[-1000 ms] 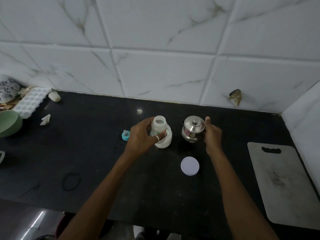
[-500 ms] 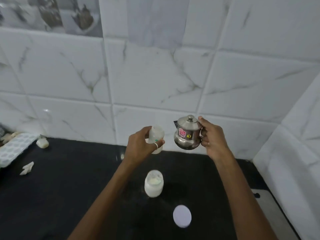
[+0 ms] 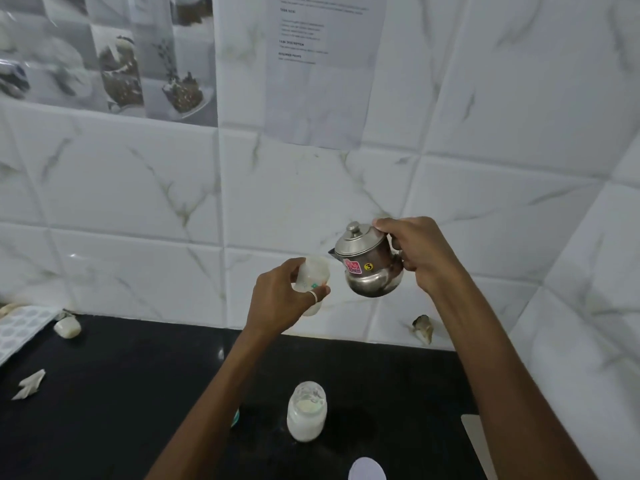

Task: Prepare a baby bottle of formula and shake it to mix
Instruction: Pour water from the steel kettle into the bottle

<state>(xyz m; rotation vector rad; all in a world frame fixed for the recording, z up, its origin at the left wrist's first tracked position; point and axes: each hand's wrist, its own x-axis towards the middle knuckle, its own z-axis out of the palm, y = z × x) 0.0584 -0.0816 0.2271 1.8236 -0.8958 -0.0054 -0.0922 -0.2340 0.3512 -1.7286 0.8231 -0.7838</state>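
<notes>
Above the black counter [image 3: 104,393], the left hand [image 3: 277,299] grips a small bottle [image 3: 311,275]. Just right, the right hand [image 3: 415,251] clutches a steel pot [image 3: 370,268], spout near the bottle's mouth.

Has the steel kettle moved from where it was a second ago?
Yes. The steel kettle was standing on the black counter; now the right hand holds it up in the air, tilted toward the baby bottle in the left hand.
</notes>
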